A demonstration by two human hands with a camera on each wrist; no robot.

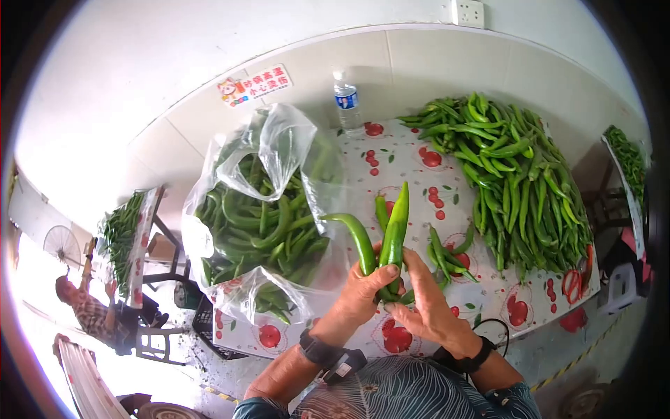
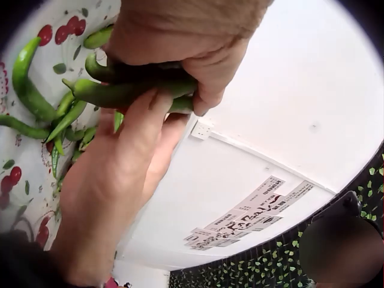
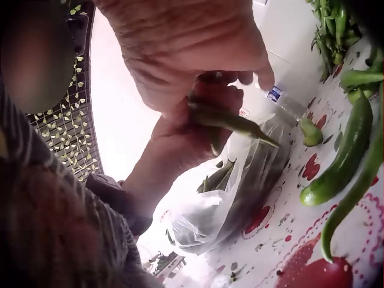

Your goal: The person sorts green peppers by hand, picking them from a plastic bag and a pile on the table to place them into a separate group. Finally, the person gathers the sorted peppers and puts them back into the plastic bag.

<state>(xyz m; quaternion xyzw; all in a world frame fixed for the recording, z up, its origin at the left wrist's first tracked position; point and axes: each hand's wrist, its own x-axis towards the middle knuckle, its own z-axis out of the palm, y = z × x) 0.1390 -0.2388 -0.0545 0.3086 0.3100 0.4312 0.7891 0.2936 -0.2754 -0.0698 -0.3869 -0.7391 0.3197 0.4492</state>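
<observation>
Several green peppers (image 1: 394, 241) stand bunched in my left hand (image 1: 359, 293), whose thumb presses across their lower part. Beside them, my right hand (image 1: 436, 311) has its fingers extended along the bunch and its thumb near the lower ends. In the left wrist view, peppers (image 2: 114, 93) lie between my left hand (image 2: 186, 36) and the fingertips of my right hand (image 2: 114, 174). A curved pepper (image 3: 225, 120) sticks out between the hands in the right wrist view, below my right hand (image 3: 192, 57); the hidden fingers cannot be made out there.
An open plastic bag (image 1: 269, 157) of peppers lies at the left of the patterned table (image 1: 363, 181). A big pepper pile (image 1: 523, 181) covers the right, with red scissors (image 1: 572, 285) at its edge. Loose peppers (image 1: 447, 258) lie beyond my hands. A bottle (image 1: 347, 105) stands by the wall.
</observation>
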